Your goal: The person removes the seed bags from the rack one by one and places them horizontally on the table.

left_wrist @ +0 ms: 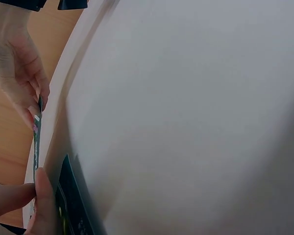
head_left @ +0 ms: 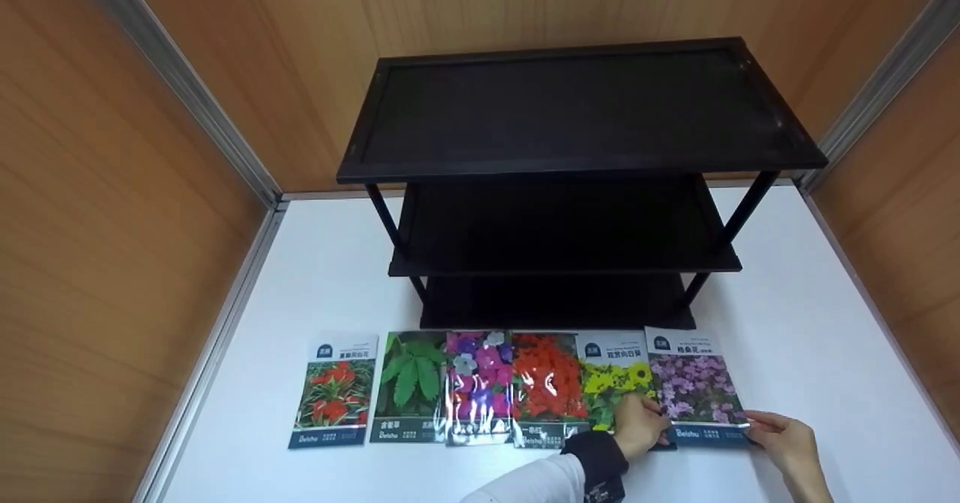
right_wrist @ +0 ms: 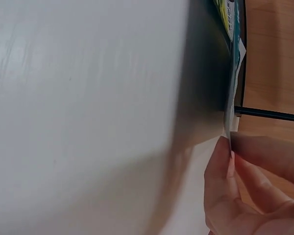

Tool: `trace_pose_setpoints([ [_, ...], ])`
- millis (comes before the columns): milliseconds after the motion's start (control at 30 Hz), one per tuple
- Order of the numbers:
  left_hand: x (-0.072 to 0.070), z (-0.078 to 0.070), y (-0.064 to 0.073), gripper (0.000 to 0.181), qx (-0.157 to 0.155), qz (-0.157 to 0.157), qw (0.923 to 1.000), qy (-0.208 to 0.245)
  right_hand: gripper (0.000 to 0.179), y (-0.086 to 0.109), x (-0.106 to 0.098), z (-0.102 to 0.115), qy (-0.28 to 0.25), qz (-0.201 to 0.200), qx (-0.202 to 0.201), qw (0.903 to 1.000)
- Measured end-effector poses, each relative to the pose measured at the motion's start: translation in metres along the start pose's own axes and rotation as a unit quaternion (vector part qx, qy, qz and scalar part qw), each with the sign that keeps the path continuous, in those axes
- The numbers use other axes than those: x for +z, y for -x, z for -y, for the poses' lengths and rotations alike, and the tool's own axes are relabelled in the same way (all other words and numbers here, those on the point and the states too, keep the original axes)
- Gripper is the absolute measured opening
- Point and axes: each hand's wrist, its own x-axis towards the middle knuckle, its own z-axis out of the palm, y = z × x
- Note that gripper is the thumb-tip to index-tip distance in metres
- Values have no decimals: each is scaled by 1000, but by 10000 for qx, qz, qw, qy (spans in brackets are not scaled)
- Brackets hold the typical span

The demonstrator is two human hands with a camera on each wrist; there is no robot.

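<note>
Both hands hold a seed packet with purple flowers (head_left: 696,390), the rightmost of a row on the white table. My left hand (head_left: 640,424) reaches over the yellow-flower packet (head_left: 611,375) and pinches the purple one's lower left corner. At its lower right edge, my right hand (head_left: 784,439) grips it between thumb and fingers. Seen edge-on in the left wrist view, the held packet (left_wrist: 36,142) spans the two hands, raised off the table. The right wrist view shows right fingertips (right_wrist: 218,152) pinching its thin edge.
Left of it lie packets with red flowers (head_left: 547,375), pink and purple petunias (head_left: 480,383), green leaves (head_left: 409,383) and, slightly apart, red blooms (head_left: 334,398). A black three-tier shelf (head_left: 562,112) stands behind the row. Wood-grain walls (head_left: 112,225) enclose the table.
</note>
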Motion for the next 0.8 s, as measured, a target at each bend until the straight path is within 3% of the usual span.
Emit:
trace_pose_setpoints([
  [367, -1, 2, 1, 14, 142, 136, 9994, -289, 32, -4, 3, -5, 124, -94, -57, 9999],
  [567, -1, 3, -1, 10, 158, 115, 9974, -688, 29, -3, 10, -4, 655, -389, -197, 9969],
  [800, 0, 3, -1, 6, 424, 101, 9925, -1142, 27, -1, 15, 0, 1221, -662, -428, 9894],
])
